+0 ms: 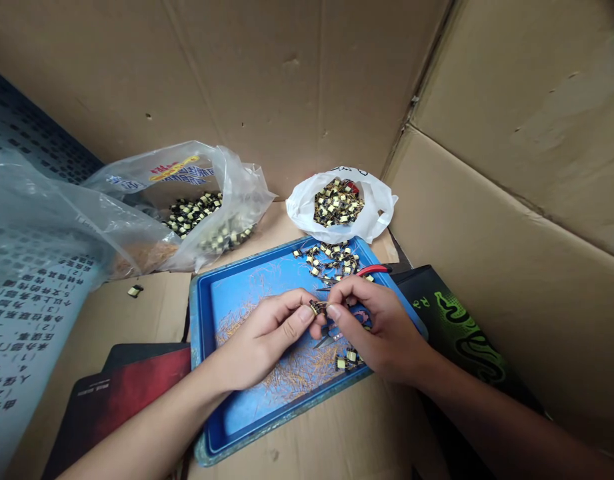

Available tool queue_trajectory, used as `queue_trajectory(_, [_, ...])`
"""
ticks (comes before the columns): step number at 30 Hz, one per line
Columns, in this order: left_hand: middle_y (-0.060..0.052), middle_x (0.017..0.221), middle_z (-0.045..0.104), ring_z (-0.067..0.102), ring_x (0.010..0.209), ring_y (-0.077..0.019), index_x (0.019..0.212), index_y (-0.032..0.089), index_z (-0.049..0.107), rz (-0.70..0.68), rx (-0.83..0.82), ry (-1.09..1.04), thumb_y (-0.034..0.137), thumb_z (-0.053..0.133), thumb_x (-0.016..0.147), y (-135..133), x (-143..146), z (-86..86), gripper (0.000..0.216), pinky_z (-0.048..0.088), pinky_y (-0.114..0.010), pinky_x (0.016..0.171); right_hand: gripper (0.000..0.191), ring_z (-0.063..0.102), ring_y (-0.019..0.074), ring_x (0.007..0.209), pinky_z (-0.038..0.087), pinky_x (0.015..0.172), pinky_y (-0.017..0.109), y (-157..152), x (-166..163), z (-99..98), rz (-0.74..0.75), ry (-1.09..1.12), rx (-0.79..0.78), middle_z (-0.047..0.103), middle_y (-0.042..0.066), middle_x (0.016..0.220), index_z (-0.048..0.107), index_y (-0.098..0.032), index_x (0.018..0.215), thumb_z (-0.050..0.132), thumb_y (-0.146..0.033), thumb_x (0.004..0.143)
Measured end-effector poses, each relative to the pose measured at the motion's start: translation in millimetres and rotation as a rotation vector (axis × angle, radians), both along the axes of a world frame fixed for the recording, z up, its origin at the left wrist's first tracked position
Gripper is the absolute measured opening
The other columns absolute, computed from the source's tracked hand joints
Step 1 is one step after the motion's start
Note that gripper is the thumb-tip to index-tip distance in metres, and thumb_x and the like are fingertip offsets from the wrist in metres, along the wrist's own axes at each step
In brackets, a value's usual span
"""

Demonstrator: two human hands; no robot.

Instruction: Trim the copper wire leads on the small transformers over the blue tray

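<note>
Over a blue tray (pixel 237 413), my left hand (pixel 267 337) and my right hand (pixel 377 327) meet and pinch one small yellow-and-black wound component (pixel 317 307) between their fingertips. My right hand also holds red-handled cutters (pixel 374 270), whose metal tips (pixel 323 341) show below the fingers. Loose components (pixel 331 259) lie at the tray's far end, and a few more (pixel 347 360) sit under my right hand. Fine copper wire clippings (pixel 297 370) are scattered over the tray floor.
A white bag (pixel 307 207) full of components stands behind the tray. A clear plastic bag (pixel 217 193) with more lies to the left. One stray component (pixel 135 291) rests on the cardboard. A red mat (pixel 117 393) and a green-printed black mat (pixel 461 333) flank the tray. Cardboard walls enclose the space.
</note>
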State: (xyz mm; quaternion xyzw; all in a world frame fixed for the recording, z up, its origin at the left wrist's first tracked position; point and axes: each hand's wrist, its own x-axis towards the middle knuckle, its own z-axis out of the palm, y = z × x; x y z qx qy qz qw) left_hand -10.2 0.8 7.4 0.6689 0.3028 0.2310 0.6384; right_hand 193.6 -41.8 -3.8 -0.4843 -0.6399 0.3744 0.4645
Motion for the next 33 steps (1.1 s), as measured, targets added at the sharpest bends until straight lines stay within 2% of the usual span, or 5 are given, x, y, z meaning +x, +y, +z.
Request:
queue_trajectory(7, [-0.004, 0.086, 0.065, 0.057, 0.081, -0.0124, 0.090, 0.014, 0.064, -0.054, 0.067, 0.060, 0.046, 0.048, 0.106, 0.2, 2.0, 6.1, 0.039, 0.044, -0.025, 0.077, 0.007, 0.055, 0.0149, 0.078, 0.042, 0.068, 0.029, -0.7, 8.5, 4.0, 0.144, -0.009, -0.002, 0.061, 0.000, 0.084, 0.058, -0.021, 0.094, 0.054, -0.027, 0.097])
queue_trajectory(12, [-0.002, 0.081, 0.062, 0.054, 0.075, -0.0107, 0.089, 0.014, 0.062, -0.071, 0.097, 0.081, 0.044, 0.049, 0.105, -0.8, 2.5, 5.4, 0.037, 0.043, -0.024, 0.072, 0.027, 0.054, 0.0143, 0.074, 0.040, 0.073, 0.031, -0.6, 7.2, 10.5, 0.226, -0.050, 0.021, 0.062, -0.002, 0.075, 0.058, -0.021, 0.078, 0.051, -0.028, 0.103])
queue_trajectory(18, [-0.004, 0.086, 0.064, 0.057, 0.081, -0.0125, 0.094, 0.014, 0.064, -0.087, 0.065, 0.042, 0.045, 0.048, 0.105, -0.7, 0.1, 5.2, 0.037, 0.045, -0.025, 0.076, 0.025, 0.065, 0.0159, 0.084, 0.048, 0.075, 0.030, 0.9, 8.7, 4.0, 0.371, 0.245, -0.192, 0.068, 0.001, 0.085, 0.063, -0.020, 0.086, 0.051, -0.031, 0.105])
queue_trajectory(27, [-0.004, 0.079, 0.068, 0.058, 0.074, -0.0114, 0.085, 0.014, 0.065, -0.111, 0.076, 0.023, 0.044, 0.049, 0.105, -0.4, -2.0, 5.3, 0.040, 0.044, -0.024, 0.071, 0.026, 0.065, 0.0141, 0.078, 0.051, 0.074, 0.029, 1.3, 5.8, 2.7, 0.390, 0.297, -0.178, 0.072, 0.001, 0.084, 0.067, -0.019, 0.083, 0.055, -0.030, 0.104])
queue_trajectory(33, [-0.004, 0.081, 0.063, 0.056, 0.076, -0.0116, 0.086, 0.014, 0.063, -0.142, 0.087, 0.017, 0.042, 0.048, 0.106, -2.9, -0.7, 7.6, 0.037, 0.043, -0.024, 0.072, 0.023, 0.059, 0.0123, 0.071, 0.047, 0.069, 0.027, 0.3, 8.3, 0.7, 0.373, 0.298, -0.150, 0.067, -0.002, 0.076, 0.065, -0.020, 0.079, 0.057, -0.024, 0.101])
